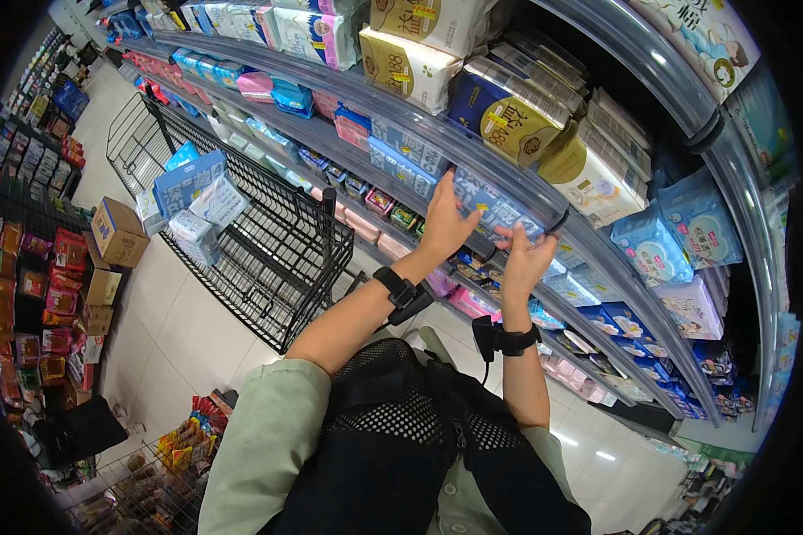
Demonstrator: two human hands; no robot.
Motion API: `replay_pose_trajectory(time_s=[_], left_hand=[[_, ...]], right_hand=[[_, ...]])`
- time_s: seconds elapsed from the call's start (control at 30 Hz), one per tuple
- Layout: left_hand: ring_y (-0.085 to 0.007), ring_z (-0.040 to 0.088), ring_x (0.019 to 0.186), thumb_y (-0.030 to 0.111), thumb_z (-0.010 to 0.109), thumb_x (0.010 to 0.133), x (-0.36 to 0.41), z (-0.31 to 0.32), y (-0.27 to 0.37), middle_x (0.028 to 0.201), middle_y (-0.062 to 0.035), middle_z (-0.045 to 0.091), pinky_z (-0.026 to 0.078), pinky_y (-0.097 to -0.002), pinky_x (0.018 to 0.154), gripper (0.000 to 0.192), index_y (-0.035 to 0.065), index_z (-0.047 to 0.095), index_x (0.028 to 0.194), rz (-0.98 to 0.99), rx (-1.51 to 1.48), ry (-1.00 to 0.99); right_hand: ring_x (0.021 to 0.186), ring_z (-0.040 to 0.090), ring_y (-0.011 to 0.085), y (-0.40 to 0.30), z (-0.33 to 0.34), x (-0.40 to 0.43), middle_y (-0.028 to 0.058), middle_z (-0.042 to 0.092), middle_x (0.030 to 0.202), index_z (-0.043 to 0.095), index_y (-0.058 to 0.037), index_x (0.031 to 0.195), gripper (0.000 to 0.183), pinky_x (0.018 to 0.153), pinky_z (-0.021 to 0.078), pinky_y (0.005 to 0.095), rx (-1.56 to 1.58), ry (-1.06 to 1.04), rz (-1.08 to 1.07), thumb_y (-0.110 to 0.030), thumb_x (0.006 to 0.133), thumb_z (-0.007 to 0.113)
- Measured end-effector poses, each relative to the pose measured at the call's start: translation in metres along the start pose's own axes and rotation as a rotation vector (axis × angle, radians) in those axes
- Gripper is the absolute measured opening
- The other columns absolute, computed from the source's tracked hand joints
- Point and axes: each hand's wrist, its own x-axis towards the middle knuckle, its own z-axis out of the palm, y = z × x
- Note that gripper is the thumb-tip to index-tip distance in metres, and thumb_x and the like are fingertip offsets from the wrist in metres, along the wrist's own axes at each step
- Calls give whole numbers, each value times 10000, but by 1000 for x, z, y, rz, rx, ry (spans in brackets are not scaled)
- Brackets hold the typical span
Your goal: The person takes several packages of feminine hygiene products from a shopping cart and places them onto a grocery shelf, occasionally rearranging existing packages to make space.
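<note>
A blue sanitary-pad pack [494,206] with large pale lettering stands on the middle shelf, partly behind a clear plastic shelf guard [518,175]. My left hand [447,224] grips its left edge, thumb across the front and fingers at the side. At its lower right corner, my right hand [527,257] has its fingertips on the pack, with the fingers partly spread. Just left of my left hand sits a similar blue pack [405,160]. White-and-gold packs [411,70] and a navy-and-gold pack [508,110] fill the shelf above.
A black wire shopping cart [261,247] stands to the left, holding a blue box [191,180] and white packs [197,234]. Cardboard boxes [119,231] are stacked across the aisle. A wire basket of packaged goods [147,488] is at lower left. Light blue packs [652,247] hang at right.
</note>
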Motion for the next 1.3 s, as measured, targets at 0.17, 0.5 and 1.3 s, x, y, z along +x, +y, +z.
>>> replay_pose_trajectory(time_s=[0.17, 0.5, 1.3], left_hand=[[-145, 523, 717, 111, 729, 730, 10, -1, 1, 907, -111, 484, 470, -276, 609, 783, -83, 278, 1340, 20, -45, -25], [-143, 526, 791, 36, 707, 744, 5, 8, -11, 1024, -129, 452, 487, -243, 645, 764, -103, 266, 1353, 35, -133, 59], [-390, 492, 949, 24, 677, 718, 16, 21, 2, 1091, -244, 390, 450, -417, 805, 703, -110, 271, 1276, 77, -73, 67]], right_hand=[[787, 668, 264, 13, 8, 5, 221, 472, 1155, 288, 68, 1223, 390, 592, 556, 276, 136, 19, -59, 1, 903, 501], [797, 669, 246, 19, 6, 7, 229, 541, 1046, 316, 75, 1096, 259, 633, 547, 284, 36, -34, 11, -29, 926, 480], [1100, 516, 244, 46, 7, 7, 216, 494, 1197, 167, 47, 1384, 626, 932, 417, 347, -154, -123, -148, 71, 851, 496]])
